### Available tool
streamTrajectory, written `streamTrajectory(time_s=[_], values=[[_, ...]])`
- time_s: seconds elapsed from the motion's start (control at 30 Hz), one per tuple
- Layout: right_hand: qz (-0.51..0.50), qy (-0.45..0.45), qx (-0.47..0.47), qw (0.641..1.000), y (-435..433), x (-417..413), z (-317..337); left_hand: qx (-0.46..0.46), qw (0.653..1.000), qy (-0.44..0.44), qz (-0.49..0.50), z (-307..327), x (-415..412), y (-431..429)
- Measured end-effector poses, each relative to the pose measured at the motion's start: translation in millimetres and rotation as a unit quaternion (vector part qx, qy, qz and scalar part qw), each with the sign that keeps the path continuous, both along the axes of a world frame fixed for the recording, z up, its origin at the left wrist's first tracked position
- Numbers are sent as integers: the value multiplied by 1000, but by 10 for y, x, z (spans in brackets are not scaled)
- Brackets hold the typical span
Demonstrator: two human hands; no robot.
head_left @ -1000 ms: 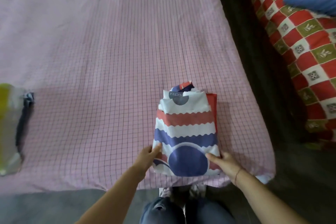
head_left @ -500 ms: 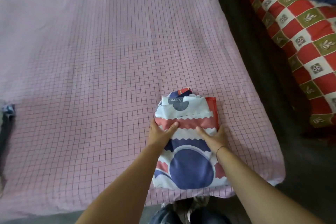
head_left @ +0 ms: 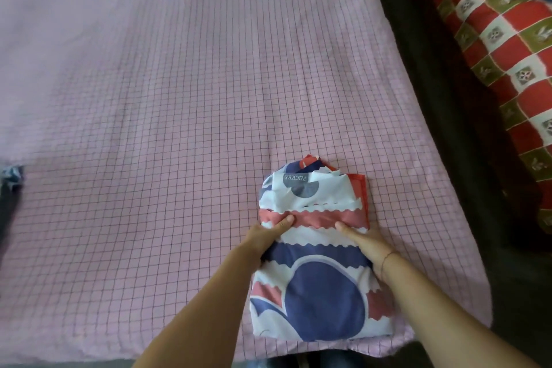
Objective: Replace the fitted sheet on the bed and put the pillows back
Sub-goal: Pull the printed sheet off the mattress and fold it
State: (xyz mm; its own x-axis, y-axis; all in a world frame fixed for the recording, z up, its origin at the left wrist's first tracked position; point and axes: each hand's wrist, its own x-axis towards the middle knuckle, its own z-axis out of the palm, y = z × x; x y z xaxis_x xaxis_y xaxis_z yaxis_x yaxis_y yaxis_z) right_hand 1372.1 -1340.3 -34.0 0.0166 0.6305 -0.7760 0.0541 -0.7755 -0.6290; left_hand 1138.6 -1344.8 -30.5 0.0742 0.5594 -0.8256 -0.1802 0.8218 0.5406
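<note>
Blue-and-red folded sheet (head_left: 322, 293) lies gripped between both hands' fingers (head_left: 282, 223).

– What does the bed look like?
– The bed (head_left: 209, 84) fills most of the view. A pink sheet (head_left: 119, 248) with a thin dark grid covers it and lies flat.
– What is lying on it?
– A folded sheet (head_left: 313, 293), white with wavy red and navy bands and a large navy circle, lies close to the near right corner. A scrap of dark blue cloth (head_left: 12, 176) sits at the left edge.
</note>
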Motion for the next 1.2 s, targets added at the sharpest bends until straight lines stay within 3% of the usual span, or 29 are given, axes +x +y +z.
streamTrajectory(time_s=[0.13,0.4,0.53,0.73,1.03,1.2], values=[[73,50,-13,996,22,-10,383,22,998,-63,-4,295,-134,-303],[229,91,77,966,37,-782,1496,124,967,4,222,1393,-507,-1136],[315,149,107,931,-122,-1388,2119,182,916,86,347,1933,-831,-1642],[462,208,74,859,-744,-2353,2628,197,816,174,515,2631,-1455,-2698],[479,228,147,835,-2355,-4138,2860,234,752,138,601,3042,-2614,-4586],[464,278,187,820,-3265,-5186,2907,209,761,62,610,3048,-3385,-5663]])
